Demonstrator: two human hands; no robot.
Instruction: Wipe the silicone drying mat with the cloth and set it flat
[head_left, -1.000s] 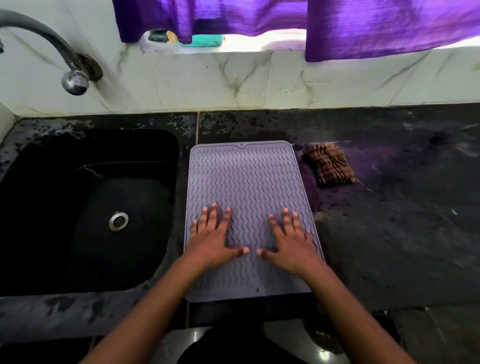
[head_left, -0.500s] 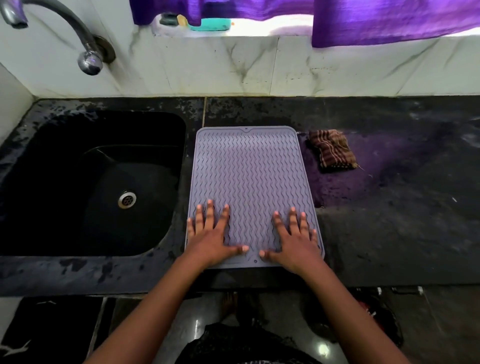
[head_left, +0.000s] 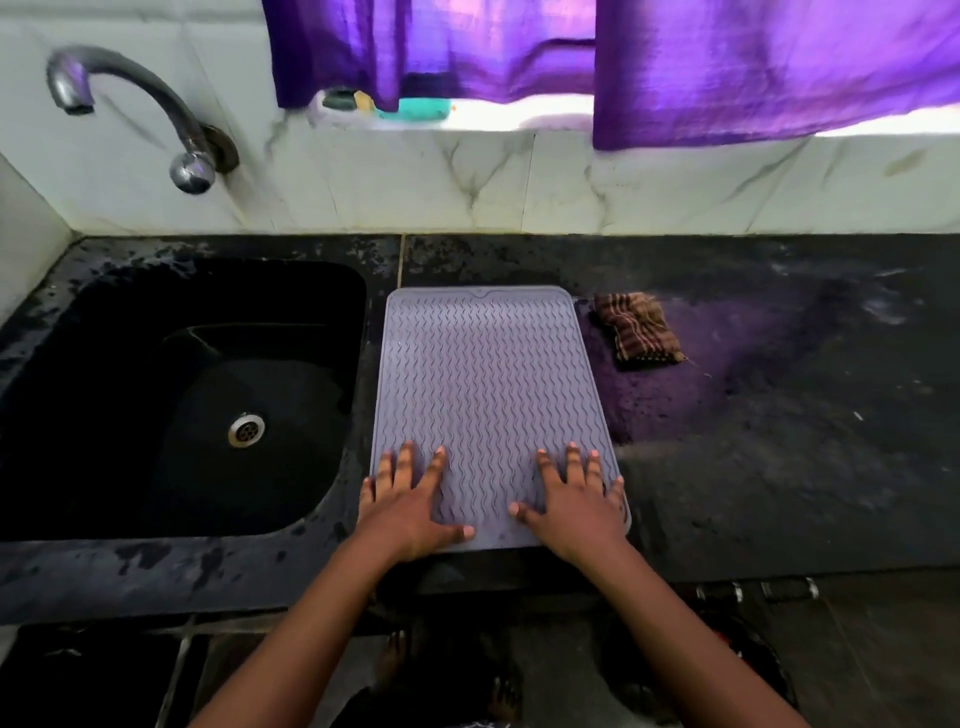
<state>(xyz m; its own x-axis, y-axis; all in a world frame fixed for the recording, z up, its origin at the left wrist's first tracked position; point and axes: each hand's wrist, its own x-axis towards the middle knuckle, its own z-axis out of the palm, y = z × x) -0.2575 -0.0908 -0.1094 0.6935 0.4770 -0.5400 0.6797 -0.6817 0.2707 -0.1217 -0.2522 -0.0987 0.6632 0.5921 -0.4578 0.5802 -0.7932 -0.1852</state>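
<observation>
**A:** Right, fingers first: both hands are spread flat, palms down, gripping nothing. Left hand covers the mat's near-left corner, little finger hanging over the left edge. Right hand covers the near-right corner, little finger at the right edge.

**B:** So what's under them?

**A:** Silicone drying mat, wavy ribs up. Fingers point toward the wall and reach only over the near part; the far part is bare.

**B:** Is it flat?

**A:** Looks flat everywhere I can see, no curl or lifted corner. It lies on the worktop, long side running from the front edge toward the back wall, left edge just beside the sink. Near edge sits close to the worktop's front edge and doesn't appear to overhang.

**B:** And the cloth?

**A:** Brown striped cloth is bunched on the worktop, just beside the mat's far-right corner, apart from both hands.

**B:** Progress?

**A:** My read: late. Cloth is put down, mat is laid out, hands seem to be pressing it flat. Whether the wipe was thorough, can't tell; no obvious water on the ribs. Left: lift the hands off, maybe square it up.
</observation>
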